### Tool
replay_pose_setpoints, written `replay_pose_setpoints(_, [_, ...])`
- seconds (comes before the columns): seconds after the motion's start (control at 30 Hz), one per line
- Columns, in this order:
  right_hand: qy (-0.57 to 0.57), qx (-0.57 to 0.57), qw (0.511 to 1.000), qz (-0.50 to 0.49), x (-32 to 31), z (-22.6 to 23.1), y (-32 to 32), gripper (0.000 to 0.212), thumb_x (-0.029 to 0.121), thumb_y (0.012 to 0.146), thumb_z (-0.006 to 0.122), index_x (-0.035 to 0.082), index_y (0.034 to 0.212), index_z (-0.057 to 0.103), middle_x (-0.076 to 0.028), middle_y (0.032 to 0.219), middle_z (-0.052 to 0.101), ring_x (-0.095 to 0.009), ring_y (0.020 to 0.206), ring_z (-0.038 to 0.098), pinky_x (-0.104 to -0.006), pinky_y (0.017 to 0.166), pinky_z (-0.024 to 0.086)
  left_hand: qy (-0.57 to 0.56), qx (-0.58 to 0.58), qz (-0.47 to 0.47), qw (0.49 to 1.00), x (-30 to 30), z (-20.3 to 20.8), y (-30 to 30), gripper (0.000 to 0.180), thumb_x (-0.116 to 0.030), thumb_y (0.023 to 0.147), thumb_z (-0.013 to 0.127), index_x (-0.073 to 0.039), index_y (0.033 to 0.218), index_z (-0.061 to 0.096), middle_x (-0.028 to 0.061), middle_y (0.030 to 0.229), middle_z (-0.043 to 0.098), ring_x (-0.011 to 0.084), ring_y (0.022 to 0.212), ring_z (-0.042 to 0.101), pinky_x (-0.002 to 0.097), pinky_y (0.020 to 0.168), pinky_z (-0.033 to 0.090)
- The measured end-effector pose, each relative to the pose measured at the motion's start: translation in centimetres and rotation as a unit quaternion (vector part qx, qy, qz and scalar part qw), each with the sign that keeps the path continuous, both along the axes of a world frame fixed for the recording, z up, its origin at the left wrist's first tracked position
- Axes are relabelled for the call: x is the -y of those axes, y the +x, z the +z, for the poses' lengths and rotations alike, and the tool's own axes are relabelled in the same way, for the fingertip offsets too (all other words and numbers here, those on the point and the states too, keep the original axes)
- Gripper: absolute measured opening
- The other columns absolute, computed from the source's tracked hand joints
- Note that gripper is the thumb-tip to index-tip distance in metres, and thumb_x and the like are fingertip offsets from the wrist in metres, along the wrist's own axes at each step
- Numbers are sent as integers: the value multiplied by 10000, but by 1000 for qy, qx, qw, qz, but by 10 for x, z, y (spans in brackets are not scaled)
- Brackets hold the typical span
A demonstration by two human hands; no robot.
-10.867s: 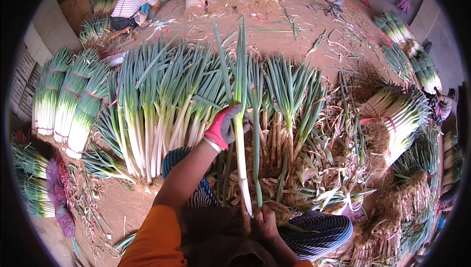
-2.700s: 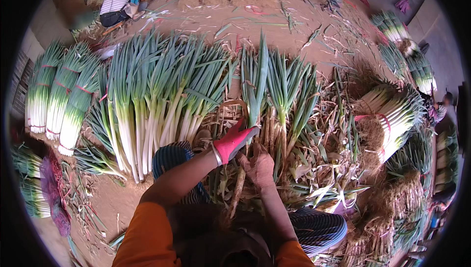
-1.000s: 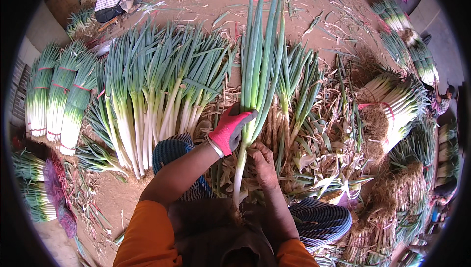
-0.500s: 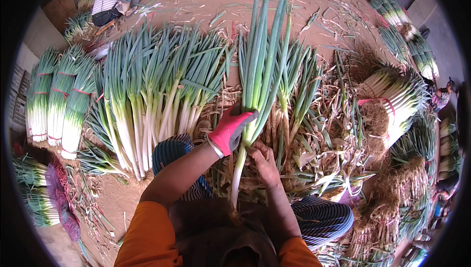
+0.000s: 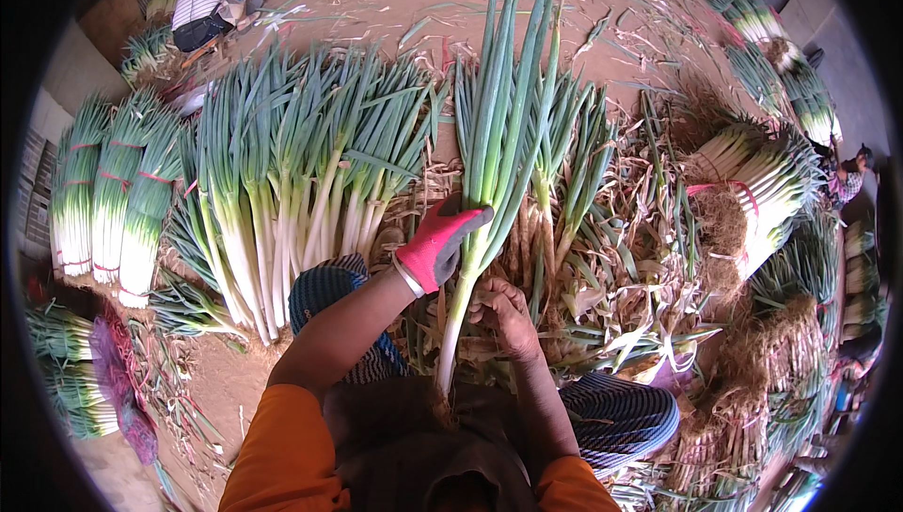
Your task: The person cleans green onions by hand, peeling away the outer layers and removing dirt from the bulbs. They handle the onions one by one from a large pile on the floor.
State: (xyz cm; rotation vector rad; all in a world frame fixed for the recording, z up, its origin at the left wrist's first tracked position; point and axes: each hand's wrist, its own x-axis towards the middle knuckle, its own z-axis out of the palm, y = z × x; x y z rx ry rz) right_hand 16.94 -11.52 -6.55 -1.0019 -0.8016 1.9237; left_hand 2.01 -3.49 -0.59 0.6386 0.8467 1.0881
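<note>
A large green onion (image 5: 458, 319) stands nearly upright in front of me, its green leaves pointing away and its roots near my lap. My left hand (image 5: 438, 247), in a pink and grey glove, is wrapped round it where the white stalk turns green. My bare right hand (image 5: 510, 316) is just right of the white stalk, apart from it. Its fingers are curled together in a pinch, and whatever is between them is too small to make out. To the left lies a row of clean green onions (image 5: 273, 230) with white stalks. Unpeeled green onions (image 5: 548, 211) lie beyond my right hand.
Dry peelings (image 5: 621, 267) cover the ground on the right. Tied bundles stand at the far left (image 5: 120, 197) and right (image 5: 752, 192). A pile of rooty onions (image 5: 771, 352) lies at the lower right. Another person (image 5: 212, 0) crouches at the back left.
My right hand has drawn off the white stalk, slightly down and to the right. The left hand keeps its grip, shifting a little left, and the onion's lower end has tilted slightly left.
</note>
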Motion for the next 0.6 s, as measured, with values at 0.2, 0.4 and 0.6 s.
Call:
replay_pose_setpoints(0.2, [83, -66, 993, -49, -2, 15, -14, 168, 118, 894, 556, 41, 1043, 544, 15, 911, 574, -70, 798, 529, -215, 755, 428, -94, 182, -56, 977, -7, 11, -6, 310, -327, 892, 515, -58, 1025, 594, 59, 819, 647, 192, 720, 634, 340, 626, 533])
replay_pose_setpoints(0.4, [164, -51, 981, -89, 2, 30, -30, 175, 17, 868, 587, 20, 1038, 548, 10, 959, 574, -68, 868, 510, -219, 814, 413, -93, 263, -115, 954, -18, 11, -13, 542, -485, 916, 364, -22, 1114, 563, 45, 714, 567, 147, 578, 498, 335, 551, 451])
replay_pose_setpoints(0.6, [180, -17, 978, -105, 5, 30, -37, 140, 9, 832, 637, 42, 906, 522, 9, 897, 563, -54, 799, 497, -204, 761, 419, -66, 285, -148, 945, -15, 4, -12, 613, -513, 911, 336, 9, 1168, 531, 56, 723, 571, 148, 573, 495, 334, 546, 453])
